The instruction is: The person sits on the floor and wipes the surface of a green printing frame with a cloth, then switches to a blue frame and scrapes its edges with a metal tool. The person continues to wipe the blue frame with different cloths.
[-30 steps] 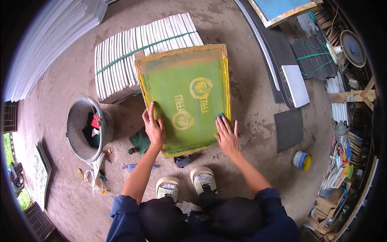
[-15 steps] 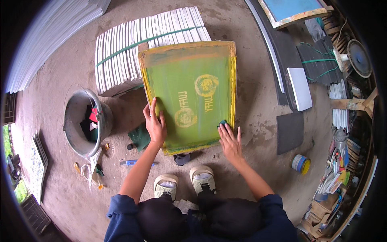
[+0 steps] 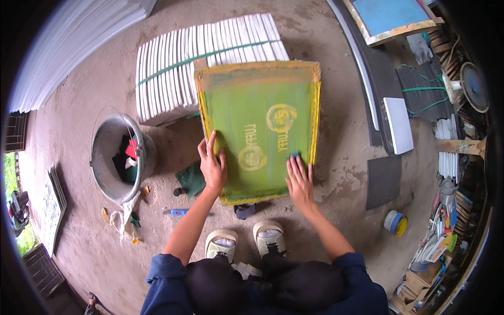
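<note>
A silk screen frame (image 3: 262,121) with green mesh, a yellow-taped border and two pale round portrait designs leans tilted against a bundle of white sheets (image 3: 205,68). My left hand (image 3: 212,167) grips its left edge, thumb on the mesh and fingers along the border. On the lower right of the mesh, my right hand (image 3: 301,184) presses a small dark green cloth (image 3: 293,155) under its fingertips. Most of that cloth is hidden by the fingers.
To the left stands a grey bucket (image 3: 100,157) with rags inside. A blue cutter knife (image 3: 177,212), a green cloth piece (image 3: 191,178) and a dark rag (image 3: 244,211) lie on the floor. At right are a grey sheet (image 3: 383,182) and a paint can (image 3: 395,223).
My right hand has slid the cloth slightly left and up over the mesh, away from the right border. My left hand keeps its place on the frame. The whole view has shifted a little.
</note>
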`<state>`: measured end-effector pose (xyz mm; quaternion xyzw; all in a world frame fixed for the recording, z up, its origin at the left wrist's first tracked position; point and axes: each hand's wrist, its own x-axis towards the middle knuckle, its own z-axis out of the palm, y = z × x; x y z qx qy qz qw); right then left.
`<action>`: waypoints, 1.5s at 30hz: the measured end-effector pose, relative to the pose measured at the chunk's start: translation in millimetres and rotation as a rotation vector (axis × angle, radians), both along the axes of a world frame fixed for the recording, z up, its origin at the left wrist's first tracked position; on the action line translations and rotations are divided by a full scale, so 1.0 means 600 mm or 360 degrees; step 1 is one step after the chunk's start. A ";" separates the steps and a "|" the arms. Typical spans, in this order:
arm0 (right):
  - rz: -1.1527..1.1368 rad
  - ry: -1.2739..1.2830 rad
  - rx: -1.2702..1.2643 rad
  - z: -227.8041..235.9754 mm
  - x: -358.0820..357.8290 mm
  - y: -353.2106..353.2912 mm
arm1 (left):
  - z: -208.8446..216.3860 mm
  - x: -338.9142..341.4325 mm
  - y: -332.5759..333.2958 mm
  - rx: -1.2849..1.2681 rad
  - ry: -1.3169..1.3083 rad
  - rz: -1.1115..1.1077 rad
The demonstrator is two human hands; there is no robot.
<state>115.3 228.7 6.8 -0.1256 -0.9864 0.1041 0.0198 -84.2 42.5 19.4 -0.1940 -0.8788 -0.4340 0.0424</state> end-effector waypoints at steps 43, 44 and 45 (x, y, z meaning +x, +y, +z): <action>0.0061 0.0315 0.0059 0.054 -0.204 0.009 | 0.003 -0.009 0.004 -0.0144 -0.0108 0.0011; 0.0060 0.0268 0.0011 0.043 -0.181 0.002 | 0.005 -0.002 0.005 -0.0129 -0.0165 0.0003; 0.0059 0.0221 -0.0037 0.034 -0.142 -0.014 | 0.005 -0.002 0.008 -0.0113 -0.0122 0.0001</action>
